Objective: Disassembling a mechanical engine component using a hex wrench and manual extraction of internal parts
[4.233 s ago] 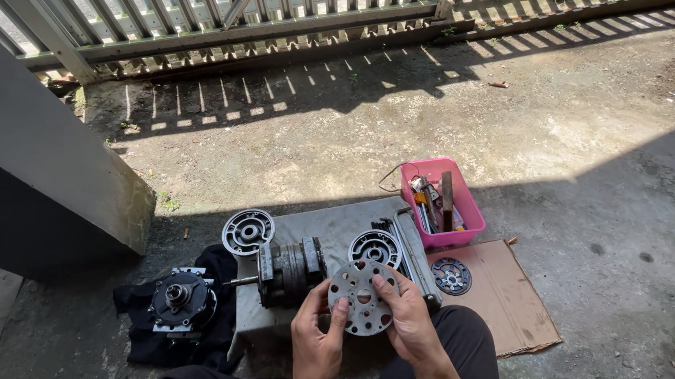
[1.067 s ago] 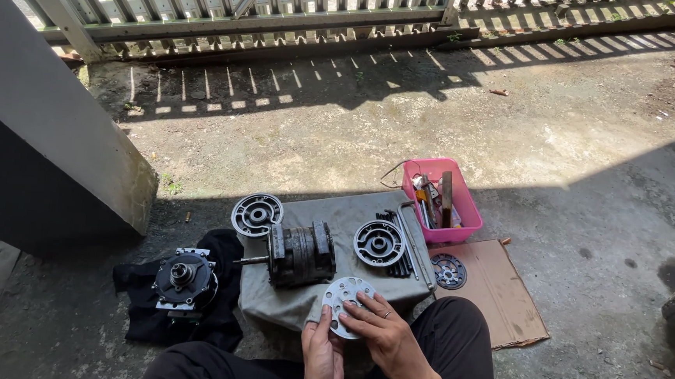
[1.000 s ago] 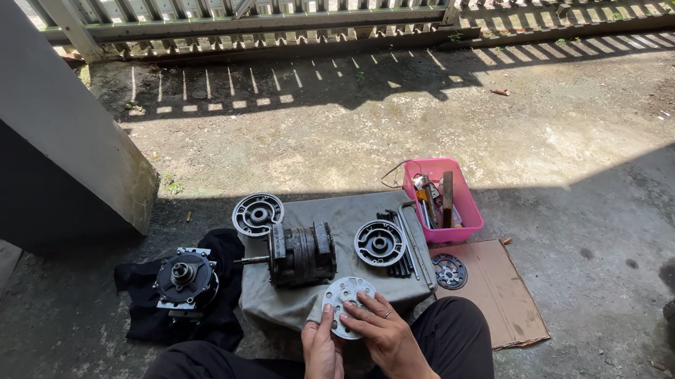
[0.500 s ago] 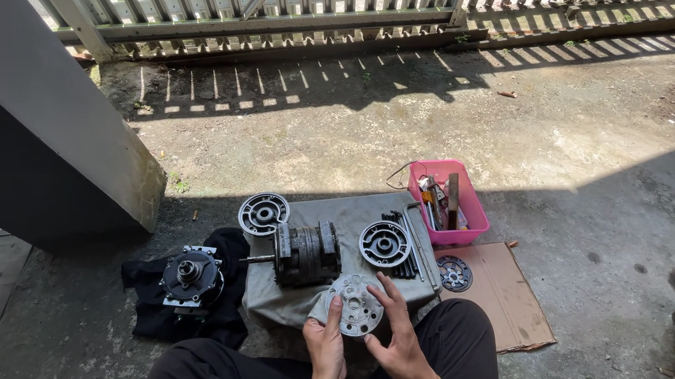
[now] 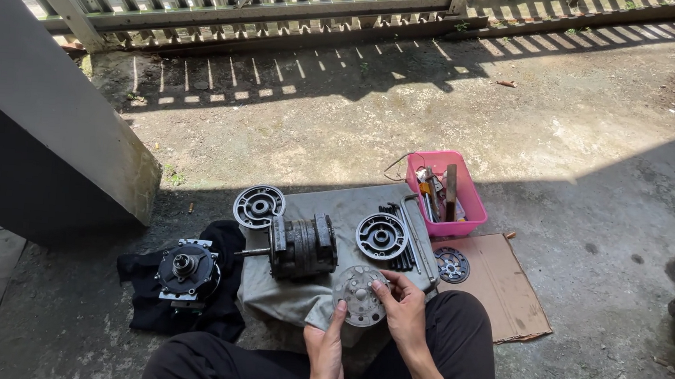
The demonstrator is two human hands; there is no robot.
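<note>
Head view: seated on a concrete floor [image 5: 588, 174], legs crossed, parts spread in front. Far left, a dark round housing with a centre boss [image 5: 187, 268] sits on a black rag [image 5: 224, 319]. Next right, a grey cloth [image 5: 336, 205] carries a ribbed metal pulley disc [image 5: 258, 206], a dark cylindrical block with a stub shaft [image 5: 300, 246], and a second ribbed disc [image 5: 381, 236] with black bolts just beside it.

Both hands hold a thin, round, silvery metal plate with several holes [image 5: 356, 294], raised above the lap at the near edge of the cloth. Left hand [image 5: 326, 353]: fingers closed on the plate's lower-left rim, thumb up its edge. Right hand [image 5: 404, 311]: fingers pinched on the right rim and face.

Handling note, as a judgement: a plate this thin is best gripped by the rim, kept flat and unbent, with fingers off the faces, tilted toward the light to check holes and surface.

The plate looks flat, dull grey, speckled; finer detail is too small to tell.

Right: a small dark perforated disc [image 5: 452, 264] on brown cardboard [image 5: 510, 301], and a pink plastic tray of tools [image 5: 470, 197].
</note>
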